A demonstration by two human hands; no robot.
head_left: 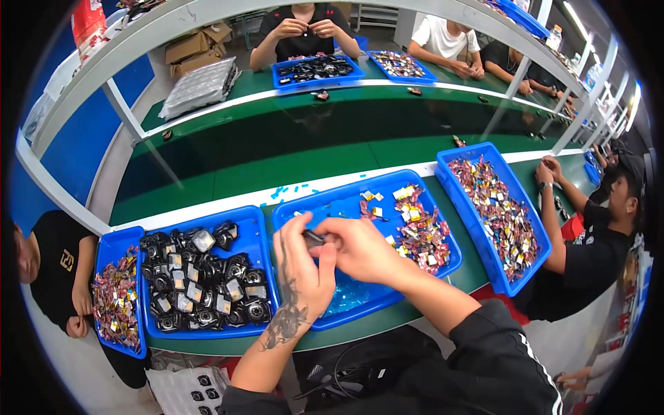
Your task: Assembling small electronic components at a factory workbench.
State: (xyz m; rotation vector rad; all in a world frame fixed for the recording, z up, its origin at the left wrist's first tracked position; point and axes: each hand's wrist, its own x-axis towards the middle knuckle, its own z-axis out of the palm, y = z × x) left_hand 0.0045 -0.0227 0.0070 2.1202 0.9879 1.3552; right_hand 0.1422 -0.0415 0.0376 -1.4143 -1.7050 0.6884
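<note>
Both my hands meet over the middle blue tray [453, 257]. Between them is a small black part [312, 238], mostly covered by fingers, so its kind is unclear. My left hand [302, 266] curls round it from the left, and my right hand [360, 247] pinches at it from the right. Under them, the tray holds small wired components [422, 235] on its right side and bits of clear blue film [349, 296] near its front. Just left stands a blue tray [271, 259] of black round-faced units [235, 287], several with pale rectangular pieces on them.
A tilted blue tray [443, 166] of wired components stands right, a narrower one [142, 277] far left. Blue scraps [290, 190] lie on the white ledge. Beyond runs a dark green conveyor belt [297, 149]. Co-workers sit opposite and at both sides. A metal frame [242, 24] spans overhead.
</note>
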